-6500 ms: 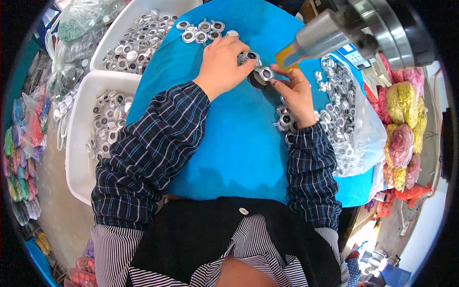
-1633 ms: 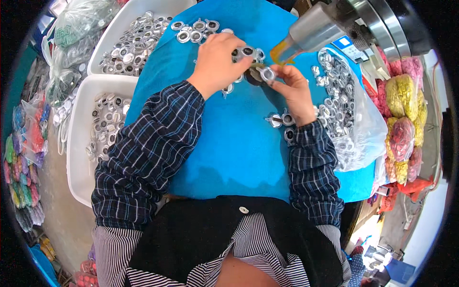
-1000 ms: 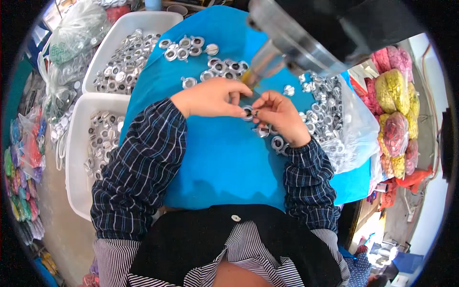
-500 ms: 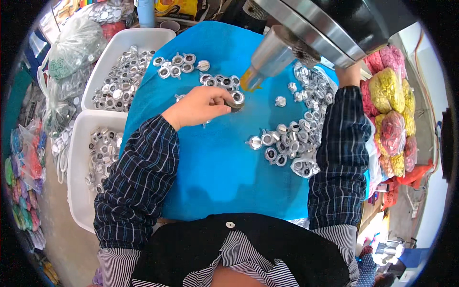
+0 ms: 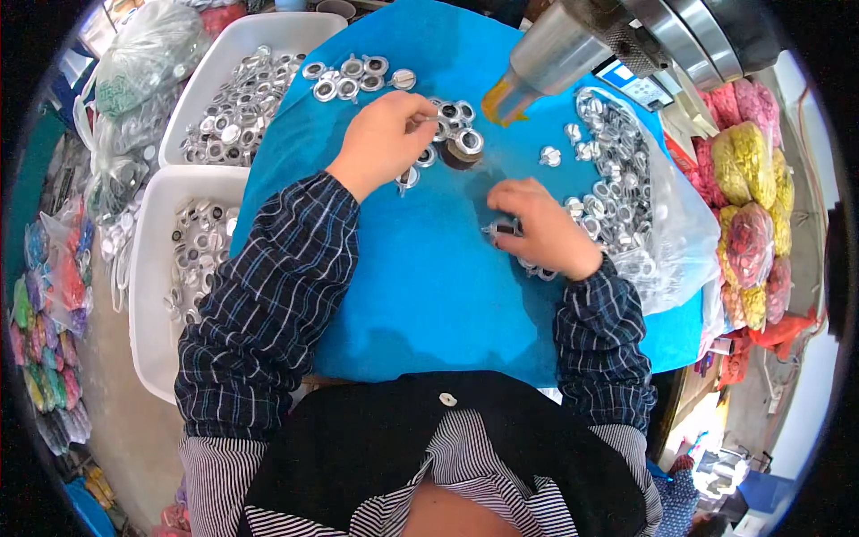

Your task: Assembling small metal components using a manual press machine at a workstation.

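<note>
Near the middle of the blue cloth, a round silver piece with a dark centre (image 5: 468,140) sits on a short dark metal post (image 5: 463,158). Left of it, my left hand (image 5: 383,139) has thumb and forefinger pinched together. A thin silver edge shows at the fingertips, though most of it is hidden. My right hand (image 5: 543,230), slightly blurred, grips a small silver piece with a dark middle (image 5: 505,229) above the cloth. Over the post, to its upper right, hangs the press's metal tool (image 5: 537,67) with a yellowish tip.
More silver pieces (image 5: 349,79) lie at the far left of the blue cloth (image 5: 420,295). A clear plastic bag (image 5: 667,255) with many pieces lies at right. Two white bins (image 5: 152,268) hold pieces on the left. Bagged red and yellow goods (image 5: 743,170) are stacked far right.
My right hand has come down from the press to the cloth and now holds a silver piece. My left hand has left the piece on the post and moved up and left.
</note>
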Demonstrator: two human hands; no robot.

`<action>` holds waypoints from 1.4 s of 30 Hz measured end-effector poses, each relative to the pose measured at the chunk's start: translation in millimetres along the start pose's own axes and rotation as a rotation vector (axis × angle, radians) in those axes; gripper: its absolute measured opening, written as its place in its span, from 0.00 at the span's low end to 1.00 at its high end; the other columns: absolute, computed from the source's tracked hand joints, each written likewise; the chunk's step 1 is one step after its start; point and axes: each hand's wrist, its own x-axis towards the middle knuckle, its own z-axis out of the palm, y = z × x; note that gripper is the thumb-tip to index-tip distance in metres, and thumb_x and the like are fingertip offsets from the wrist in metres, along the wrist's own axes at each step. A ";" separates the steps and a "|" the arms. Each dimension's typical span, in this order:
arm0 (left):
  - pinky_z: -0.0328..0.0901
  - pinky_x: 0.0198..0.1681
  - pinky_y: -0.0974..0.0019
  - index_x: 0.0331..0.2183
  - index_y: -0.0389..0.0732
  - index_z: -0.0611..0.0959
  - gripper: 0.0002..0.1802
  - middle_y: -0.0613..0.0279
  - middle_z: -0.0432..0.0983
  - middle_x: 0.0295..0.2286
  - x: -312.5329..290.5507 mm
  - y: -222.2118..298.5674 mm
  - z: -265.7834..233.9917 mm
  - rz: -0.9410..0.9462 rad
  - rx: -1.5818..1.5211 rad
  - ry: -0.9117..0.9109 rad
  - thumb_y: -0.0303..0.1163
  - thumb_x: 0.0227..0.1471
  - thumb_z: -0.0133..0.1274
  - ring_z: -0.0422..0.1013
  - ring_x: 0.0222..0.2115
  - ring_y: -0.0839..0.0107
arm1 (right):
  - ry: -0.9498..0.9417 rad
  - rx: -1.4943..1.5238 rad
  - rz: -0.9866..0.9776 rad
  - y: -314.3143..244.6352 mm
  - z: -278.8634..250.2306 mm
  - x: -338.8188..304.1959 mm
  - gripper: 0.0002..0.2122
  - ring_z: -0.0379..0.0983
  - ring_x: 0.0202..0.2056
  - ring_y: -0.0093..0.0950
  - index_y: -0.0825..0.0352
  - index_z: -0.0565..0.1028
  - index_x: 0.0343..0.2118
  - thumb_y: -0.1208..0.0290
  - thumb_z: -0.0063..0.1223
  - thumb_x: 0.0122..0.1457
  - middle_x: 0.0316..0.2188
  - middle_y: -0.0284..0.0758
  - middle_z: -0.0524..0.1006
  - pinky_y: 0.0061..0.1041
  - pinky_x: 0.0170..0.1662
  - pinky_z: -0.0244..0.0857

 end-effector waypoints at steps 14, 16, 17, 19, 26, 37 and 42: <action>0.56 0.50 0.52 0.35 0.41 0.82 0.17 0.58 0.74 0.36 2.0 2.8 24.4 0.288 0.393 0.092 0.42 0.44 0.57 0.66 0.44 0.58 | 0.434 1.061 0.341 51.5 43.8 30.8 0.11 0.70 0.42 0.20 0.69 0.72 0.38 0.84 0.54 0.51 0.40 0.34 0.75 0.19 0.43 0.66; 0.56 0.50 0.52 0.35 0.41 0.82 0.18 0.58 0.74 0.36 3.9 -2.6 19.1 0.209 0.365 0.081 0.43 0.44 0.57 0.66 0.44 0.58 | 0.445 1.005 0.297 53.0 52.4 37.0 0.11 0.69 0.42 0.20 0.69 0.72 0.38 0.84 0.54 0.52 0.40 0.33 0.74 0.20 0.43 0.66; 0.56 0.50 0.52 0.36 0.41 0.82 0.18 0.58 0.74 0.37 4.6 -5.1 16.3 0.187 0.366 0.095 0.43 0.44 0.57 0.65 0.45 0.58 | 0.445 0.960 0.327 52.8 55.8 39.6 0.11 0.69 0.43 0.21 0.69 0.72 0.39 0.84 0.54 0.51 0.41 0.33 0.74 0.21 0.44 0.66; 0.56 0.50 0.52 0.37 0.41 0.82 0.19 0.58 0.74 0.39 4.2 -8.3 13.5 0.154 0.363 0.134 0.42 0.44 0.57 0.65 0.45 0.58 | 0.454 0.882 0.303 53.4 58.9 41.8 0.13 0.69 0.44 0.22 0.69 0.72 0.40 0.83 0.56 0.51 0.43 0.33 0.74 0.22 0.45 0.66; 0.56 0.51 0.52 0.38 0.41 0.82 0.19 0.57 0.73 0.41 1.6 -9.7 12.0 0.154 0.381 0.165 0.43 0.45 0.56 0.65 0.46 0.57 | 0.429 -0.283 0.155 98.1 19.3 2.9 0.13 0.69 0.47 0.27 0.67 0.72 0.40 0.81 0.56 0.51 0.47 0.34 0.73 0.28 0.48 0.64; 0.56 0.52 0.51 0.38 0.40 0.81 0.20 0.58 0.73 0.41 2.2 -0.8 18.5 0.320 0.345 0.079 0.41 0.43 0.57 0.64 0.47 0.57 | 0.469 0.990 0.804 75.4 33.5 -6.7 0.08 0.70 0.44 0.25 0.67 0.69 0.37 0.83 0.50 0.55 0.46 0.38 0.73 0.23 0.47 0.66; 0.57 0.50 0.53 0.34 0.41 0.82 0.17 0.59 0.74 0.39 4.2 0.6 25.4 0.336 0.383 0.100 0.40 0.42 0.58 0.65 0.45 0.57 | 0.412 1.280 0.553 61.1 42.9 20.0 0.09 0.71 0.44 0.25 0.66 0.70 0.37 0.83 0.53 0.54 0.45 0.37 0.73 0.22 0.47 0.66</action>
